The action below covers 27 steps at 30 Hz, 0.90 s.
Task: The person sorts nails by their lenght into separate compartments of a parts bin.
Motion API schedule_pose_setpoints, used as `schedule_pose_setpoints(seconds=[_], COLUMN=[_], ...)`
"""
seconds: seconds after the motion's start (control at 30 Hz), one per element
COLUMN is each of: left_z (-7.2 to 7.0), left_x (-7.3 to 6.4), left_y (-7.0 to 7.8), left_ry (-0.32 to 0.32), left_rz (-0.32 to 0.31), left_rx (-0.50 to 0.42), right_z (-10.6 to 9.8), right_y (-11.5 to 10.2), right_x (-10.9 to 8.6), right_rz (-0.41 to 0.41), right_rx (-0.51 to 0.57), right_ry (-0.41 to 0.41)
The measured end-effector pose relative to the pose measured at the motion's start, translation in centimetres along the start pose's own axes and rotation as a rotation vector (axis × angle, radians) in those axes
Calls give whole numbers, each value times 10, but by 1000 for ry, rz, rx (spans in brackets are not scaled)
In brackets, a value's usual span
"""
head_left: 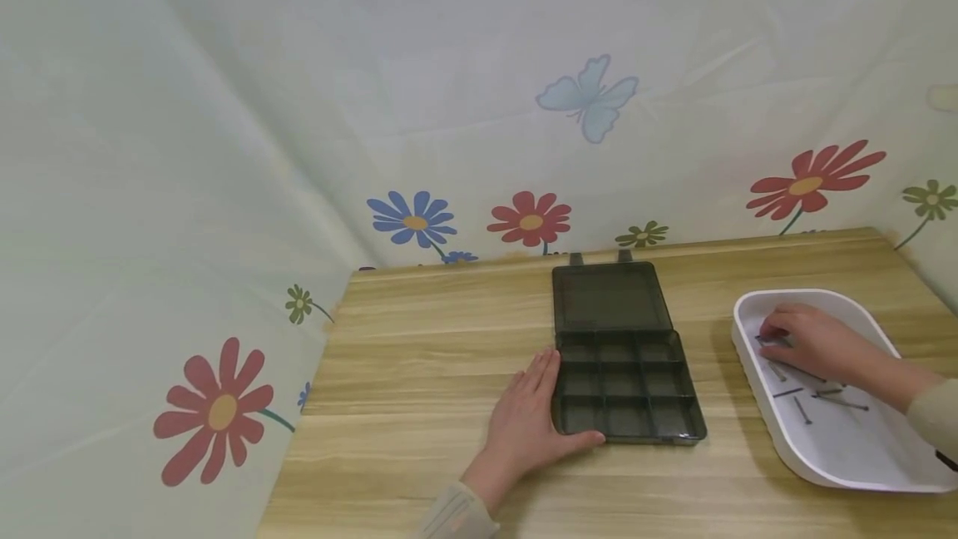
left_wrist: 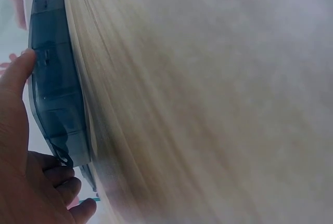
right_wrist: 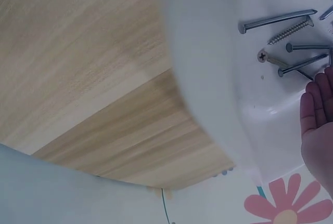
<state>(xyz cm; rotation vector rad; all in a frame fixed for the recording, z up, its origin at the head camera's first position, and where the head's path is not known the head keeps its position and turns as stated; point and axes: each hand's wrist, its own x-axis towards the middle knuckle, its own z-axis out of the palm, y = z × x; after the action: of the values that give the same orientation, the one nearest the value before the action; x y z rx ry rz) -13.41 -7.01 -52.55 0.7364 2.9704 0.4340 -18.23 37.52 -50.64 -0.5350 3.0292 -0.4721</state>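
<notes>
A dark translucent organizer box (head_left: 624, 396) lies on the table with its lid (head_left: 612, 296) folded back away from me; its compartments look bare. My left hand (head_left: 525, 421) rests against the box's near left corner, fingers straight along the left side and thumb along the front edge. In the left wrist view, the thumb touches the side of the box (left_wrist: 54, 73). My right hand (head_left: 812, 341) is down inside a white tray (head_left: 797, 456), thumb and fingertips parted over the hardware. Several nails (right_wrist: 278, 20) and screws (right_wrist: 289, 30) lie around its fingers.
The wood-grain table (head_left: 419, 339) carries the box near the middle and the tray to the right. A pale sheet (head_left: 464, 90) printed with flowers and a butterfly hangs behind the table and along its left side. The tray's raised wall (head_left: 763, 414) faces the box.
</notes>
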Motion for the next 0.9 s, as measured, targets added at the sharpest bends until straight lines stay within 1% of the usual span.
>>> schedule_pose_setpoints(seconds=[0.07,0.2,0.43,0.63,0.77,0.9], left_z=[0,1,2,2,2,2], left_x=[0,0,1,2,2,1], left_y=[1,1,0,-1,0,0], left_ry=[3,-10,-14,-11,1,-1], left_rz=[4,-4,-12,-12,-4,-2], left_rx=[-5,3,16,10,9,18], right_z=[0,1,2,0,-1,0], right_y=[1,1,1,-3,-6,-6], right_x=[0,0,1,3,3,3], right_rz=[10,13,-40,-38,-21,-6], right_rx=[9,31,40,51,59,60], right_ry=[-12,-22,-1,-16,-30,-48])
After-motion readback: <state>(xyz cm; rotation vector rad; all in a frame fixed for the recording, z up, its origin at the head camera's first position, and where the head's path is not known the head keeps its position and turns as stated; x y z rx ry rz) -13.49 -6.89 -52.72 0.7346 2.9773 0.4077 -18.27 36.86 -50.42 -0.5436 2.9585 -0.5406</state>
